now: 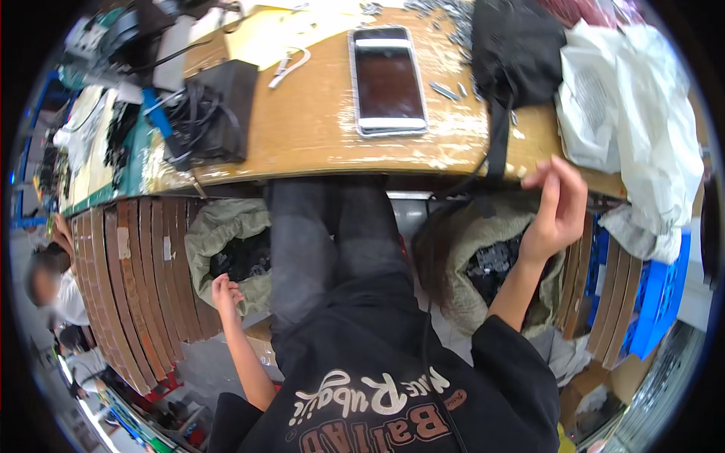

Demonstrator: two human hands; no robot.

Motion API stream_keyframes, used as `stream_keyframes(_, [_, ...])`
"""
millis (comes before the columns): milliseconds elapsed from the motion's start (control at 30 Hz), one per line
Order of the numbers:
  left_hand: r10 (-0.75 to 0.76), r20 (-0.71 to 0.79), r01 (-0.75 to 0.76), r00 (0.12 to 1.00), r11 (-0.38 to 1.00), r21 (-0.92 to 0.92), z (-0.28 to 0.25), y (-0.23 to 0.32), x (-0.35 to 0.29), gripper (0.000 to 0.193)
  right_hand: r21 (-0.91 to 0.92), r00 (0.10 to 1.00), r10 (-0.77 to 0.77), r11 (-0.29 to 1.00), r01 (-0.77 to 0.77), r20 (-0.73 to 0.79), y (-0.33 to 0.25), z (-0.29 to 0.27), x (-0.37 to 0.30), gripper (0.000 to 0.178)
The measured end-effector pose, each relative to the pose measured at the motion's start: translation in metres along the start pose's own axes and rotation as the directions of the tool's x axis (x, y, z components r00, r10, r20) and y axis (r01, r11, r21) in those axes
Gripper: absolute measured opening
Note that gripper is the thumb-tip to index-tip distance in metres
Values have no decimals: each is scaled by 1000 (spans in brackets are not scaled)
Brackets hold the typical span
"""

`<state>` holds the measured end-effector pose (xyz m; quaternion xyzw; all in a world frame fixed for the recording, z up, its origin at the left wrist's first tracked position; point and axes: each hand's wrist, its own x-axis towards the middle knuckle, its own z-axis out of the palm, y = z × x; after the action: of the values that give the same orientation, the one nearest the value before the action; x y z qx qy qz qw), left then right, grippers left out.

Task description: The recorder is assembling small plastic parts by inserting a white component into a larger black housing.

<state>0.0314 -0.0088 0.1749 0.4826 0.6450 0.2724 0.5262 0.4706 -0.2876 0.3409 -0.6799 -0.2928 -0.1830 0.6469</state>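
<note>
My left hand (226, 293) is at the near rim of a pale green sack (202, 249), its fingers loosely bent and slightly apart, nothing visible in them. Dark small pieces (245, 257) lie inside that sack. Raised beside the table's front edge, my right hand (557, 211) has its fingers half bent and apart, and I see nothing held. Below it stands a second sack (457, 291) with black plastic-looking parts (492, 264) inside. A black cloth bag (517, 57) with a hanging strap lies on the table just beyond my right hand.
The wooden table (310, 128) carries a phone (389, 83), a black box with cables (226, 113), small grey pieces (444, 90) and a white plastic bag (623, 98). Stacked brown boards (136, 279) stand at left; blue crates (657, 302) stand at right. Other people (64, 291) are far left.
</note>
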Motion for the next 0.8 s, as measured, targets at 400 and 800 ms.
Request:
stream_keyframes(400, [435,6,-371,901,761,532,1,-93,111,17,-438,562,-31,591,677,827,162,124,236,55])
stream_keyframes(800, [187,-210,-25,960,802,596,-11,-180,189,23,-634,545,324,395,665,773,215,137,260,30])
